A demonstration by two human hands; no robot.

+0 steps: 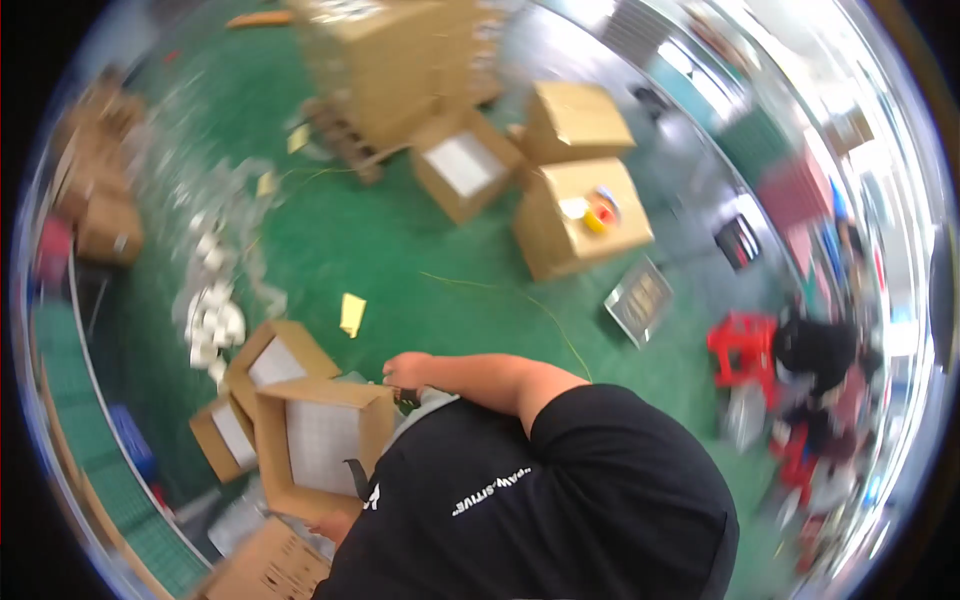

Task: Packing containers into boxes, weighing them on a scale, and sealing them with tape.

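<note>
An open cardboard box [266, 440] with a white grid-patterned sheet inside is right in front of me, tilted, its opening facing up. At the box's upper right corner my right hand [404, 371] is closed, its fingers curled at the edge. My left hand [333, 525] grips the lower edge, partly hidden by my body and the box. A dark strap end [356, 478] hangs in front of the sheet. Just beyond, two more open boxes [310, 352] [207, 425] with white contents stand on the floor.
Taped boxes [585, 225] stand ahead on the right, one bearing tape rolls [602, 214]. A wooden pallet [345, 140] carries a large carton stack [385, 75]. White scraps [213, 320] and clear plastic litter the green floor. Red stools [742, 350] are at right, green crates [105, 470] at left.
</note>
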